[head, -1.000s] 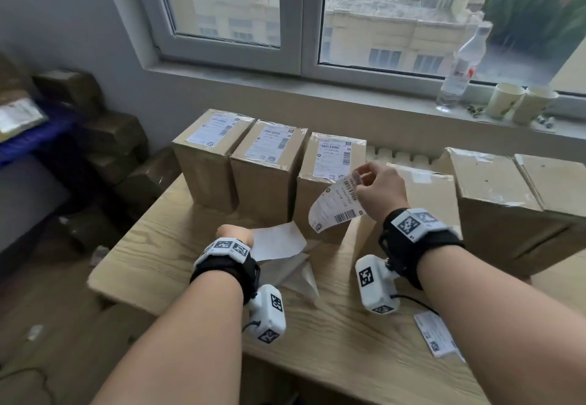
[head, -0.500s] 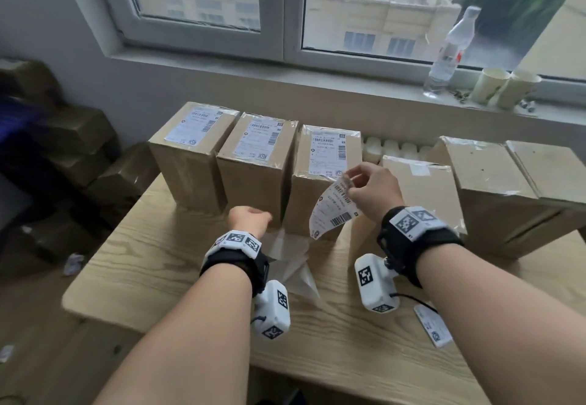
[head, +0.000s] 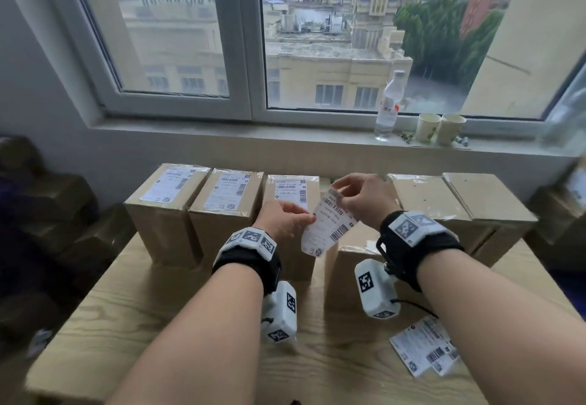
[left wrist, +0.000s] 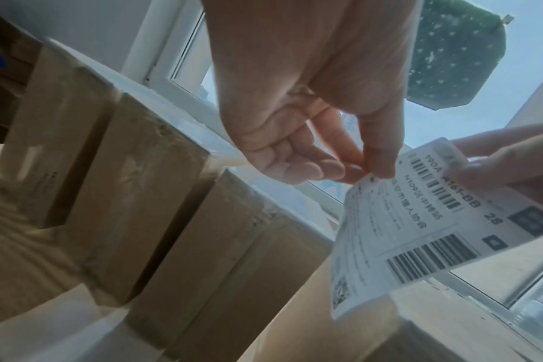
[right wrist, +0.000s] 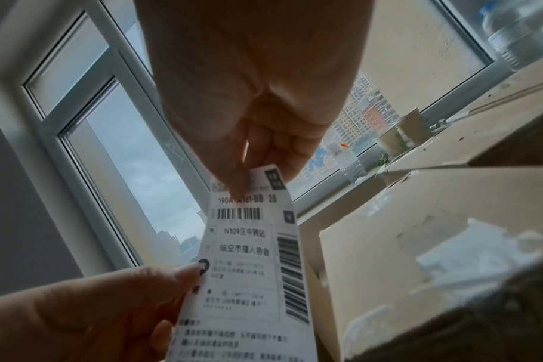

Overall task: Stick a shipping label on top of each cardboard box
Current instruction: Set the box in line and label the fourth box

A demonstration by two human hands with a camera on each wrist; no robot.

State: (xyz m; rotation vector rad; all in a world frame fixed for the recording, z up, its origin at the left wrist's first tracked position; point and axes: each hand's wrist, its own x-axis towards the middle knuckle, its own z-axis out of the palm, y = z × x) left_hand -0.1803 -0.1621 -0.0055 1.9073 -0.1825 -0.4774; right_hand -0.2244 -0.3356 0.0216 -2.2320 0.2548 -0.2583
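I have the shipping label [head: 328, 225] up in the air between both hands, above the table and in front of the row of cardboard boxes, its printed face toward me and its lower end hanging free. My right hand [head: 364, 200] pinches the top edge between thumb and fingertips; in the right wrist view the thumb sits on the strip above the first barcode. My left hand [head: 283, 222] pinches the label's left edge at about 9 o'clock of the sheet, thumb [left wrist: 383, 156] on the printed face, the other fingers curled behind.

Directly under the label, at 6 o'clock from it, stands a bare box [head: 355, 258] with tape on its top. At 9 to 10 o'clock, three boxes stand side by side with labels already stuck on top: the far left box [head: 165, 211], the second box [head: 222, 214] and the third box [head: 285, 192], the last partly behind my left hand. At 3 o'clock, two more bare boxes [head: 459, 201] sit together.

On the wooden table [head: 158, 315], at 5 o'clock, spare labels [head: 421, 350] lie flat beside my right forearm. On the windowsill at 1 o'clock stand a water bottle [head: 388, 106] and two paper cups [head: 439, 128].
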